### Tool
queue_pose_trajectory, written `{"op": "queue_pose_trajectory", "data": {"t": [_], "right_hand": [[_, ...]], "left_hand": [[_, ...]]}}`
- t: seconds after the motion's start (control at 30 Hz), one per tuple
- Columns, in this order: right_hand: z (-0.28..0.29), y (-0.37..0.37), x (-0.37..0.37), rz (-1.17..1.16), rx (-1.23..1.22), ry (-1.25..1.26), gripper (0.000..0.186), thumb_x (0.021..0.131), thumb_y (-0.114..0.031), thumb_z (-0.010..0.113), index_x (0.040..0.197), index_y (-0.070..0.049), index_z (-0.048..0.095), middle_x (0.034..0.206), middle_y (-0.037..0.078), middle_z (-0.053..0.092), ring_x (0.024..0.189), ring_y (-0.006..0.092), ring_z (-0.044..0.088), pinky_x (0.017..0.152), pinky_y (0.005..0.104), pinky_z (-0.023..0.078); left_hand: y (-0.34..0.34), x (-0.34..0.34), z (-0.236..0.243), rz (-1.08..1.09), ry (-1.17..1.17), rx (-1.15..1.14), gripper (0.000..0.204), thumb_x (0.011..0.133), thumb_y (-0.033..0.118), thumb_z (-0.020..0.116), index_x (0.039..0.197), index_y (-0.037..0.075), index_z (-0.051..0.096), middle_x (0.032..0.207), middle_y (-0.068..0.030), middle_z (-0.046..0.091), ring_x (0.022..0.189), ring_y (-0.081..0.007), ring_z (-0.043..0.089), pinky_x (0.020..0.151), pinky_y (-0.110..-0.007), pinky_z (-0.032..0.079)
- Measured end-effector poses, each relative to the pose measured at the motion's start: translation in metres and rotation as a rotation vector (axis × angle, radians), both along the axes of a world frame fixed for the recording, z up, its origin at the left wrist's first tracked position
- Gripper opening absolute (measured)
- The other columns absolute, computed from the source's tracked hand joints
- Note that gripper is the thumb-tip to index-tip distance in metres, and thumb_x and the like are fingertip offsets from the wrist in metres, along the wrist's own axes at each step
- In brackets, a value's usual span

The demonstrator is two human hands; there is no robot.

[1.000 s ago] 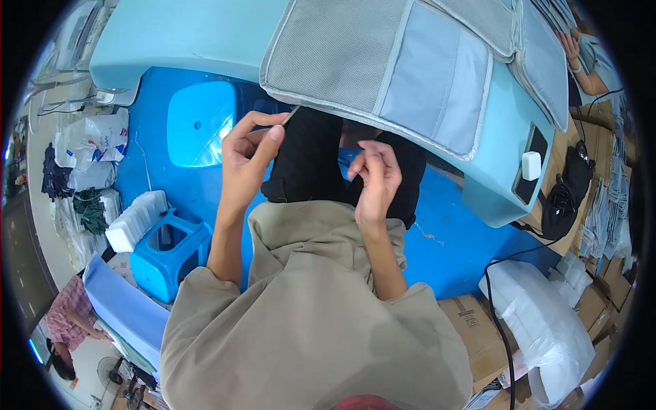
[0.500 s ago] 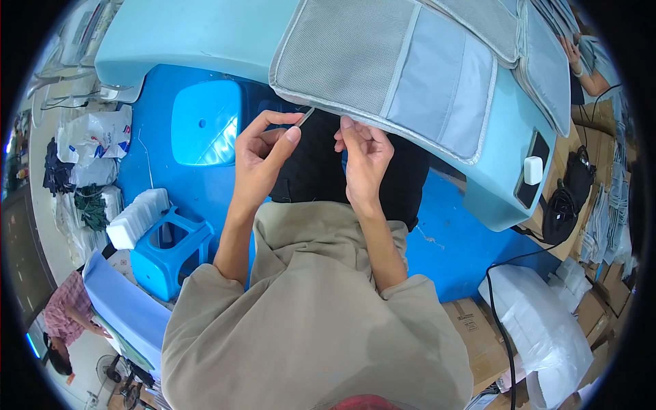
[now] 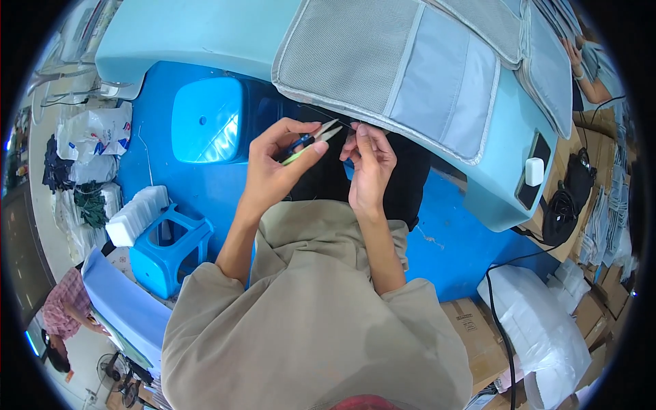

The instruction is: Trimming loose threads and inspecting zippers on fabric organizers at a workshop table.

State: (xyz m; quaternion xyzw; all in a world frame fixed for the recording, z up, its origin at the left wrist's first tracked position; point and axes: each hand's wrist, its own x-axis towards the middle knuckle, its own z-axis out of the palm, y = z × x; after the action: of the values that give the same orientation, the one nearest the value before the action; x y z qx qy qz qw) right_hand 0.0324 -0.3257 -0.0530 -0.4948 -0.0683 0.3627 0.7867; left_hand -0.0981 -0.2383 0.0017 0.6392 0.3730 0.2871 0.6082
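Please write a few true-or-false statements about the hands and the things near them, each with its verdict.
1. The left hand holds the snips, and the right hand is on its right. True.
2. The blades of the snips are shut. False: their tips stand apart.
3. The grey bag lies on the table. True.
4. The white case rests on the phone. True.
5. The phone lies on the bag. False: it lies on the table, to the right of the bag.
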Motion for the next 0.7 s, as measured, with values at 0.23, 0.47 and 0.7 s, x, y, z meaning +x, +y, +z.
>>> {"op": "queue_pose_trajectory", "data": {"t": [0.23, 0.47, 0.7], "right_hand": [[-0.005, -0.004, 0.001, 0.031, 0.013, 0.119, 0.018, 0.1, -0.014, 0.07, 0.108, 0.002, 0.074, 0.072, 0.0, 0.061, 0.064, 0.0082, 0.054, 0.059, 0.0242, 0.045], [-0.009, -0.005, 0.001, 0.0, -0.019, 0.091, 0.017, 0.1, -0.012, 0.07, 0.106, 0.003, 0.075, 0.074, 0.0, 0.063, 0.063, 0.0075, 0.052, 0.058, 0.0237, 0.043], [-0.006, 0.001, 0.001, -0.007, 0.005, 0.069, 0.017, 0.1, -0.01, 0.07, 0.109, 0.003, 0.076, 0.077, 0.0, 0.065, 0.062, 0.0074, 0.05, 0.056, 0.0239, 0.039]], "left_hand": [[-0.004, 0.017, -0.027, 0.001, 0.09, 0.312, 0.026, 0.087, 0.012, 0.084, 0.105, -0.003, 0.072, 0.096, -0.0117, 0.078, 0.075, -0.0093, 0.068, 0.066, -0.024, 0.053], [-0.006, 0.031, -0.031, 0.004, 0.036, 0.337, 0.024, 0.087, 0.012, 0.083, 0.103, -0.003, 0.072, 0.096, -0.0135, 0.078, 0.073, -0.011, 0.069, 0.064, -0.026, 0.053], [-0.011, 0.039, -0.038, 0.097, -0.009, 0.365, 0.023, 0.088, 0.009, 0.082, 0.104, -0.004, 0.072, 0.096, -0.0139, 0.078, 0.08, -0.0122, 0.072, 0.069, -0.026, 0.054]]}}
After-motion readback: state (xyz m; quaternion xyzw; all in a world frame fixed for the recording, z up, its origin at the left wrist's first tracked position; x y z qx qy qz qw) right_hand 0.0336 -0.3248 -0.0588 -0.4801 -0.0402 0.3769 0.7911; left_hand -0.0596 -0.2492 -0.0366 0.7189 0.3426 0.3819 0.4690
